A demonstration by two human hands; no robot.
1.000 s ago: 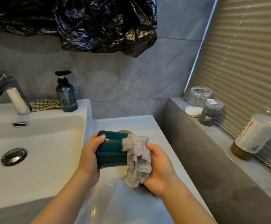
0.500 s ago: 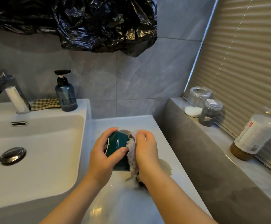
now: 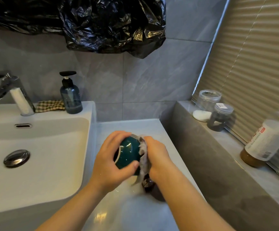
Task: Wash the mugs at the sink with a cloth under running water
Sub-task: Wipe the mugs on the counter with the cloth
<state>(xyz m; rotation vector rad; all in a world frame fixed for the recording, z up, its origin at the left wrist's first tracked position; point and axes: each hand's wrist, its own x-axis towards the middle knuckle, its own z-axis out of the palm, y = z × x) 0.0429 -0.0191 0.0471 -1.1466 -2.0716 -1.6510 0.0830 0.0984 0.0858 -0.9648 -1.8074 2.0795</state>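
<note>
White sink (image 3: pixel 52 164) lies at left. Just right of it, above a pale counter (image 3: pixel 135 127), the left hand (image 3: pixel 108 165) curls round a dark green mug (image 3: pixel 128 152). The right hand (image 3: pixel 157 157), fingers curled, grips a grey cloth (image 3: pixel 143 157) against the mug's right side.

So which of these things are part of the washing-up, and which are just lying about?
Part of the job: green mug, grey cloth, left hand, right hand, tap, sink.
Lying about: soap dispenser, checked rag, clear jar, dark jar, labelled bottle, black plastic sheet.
</note>
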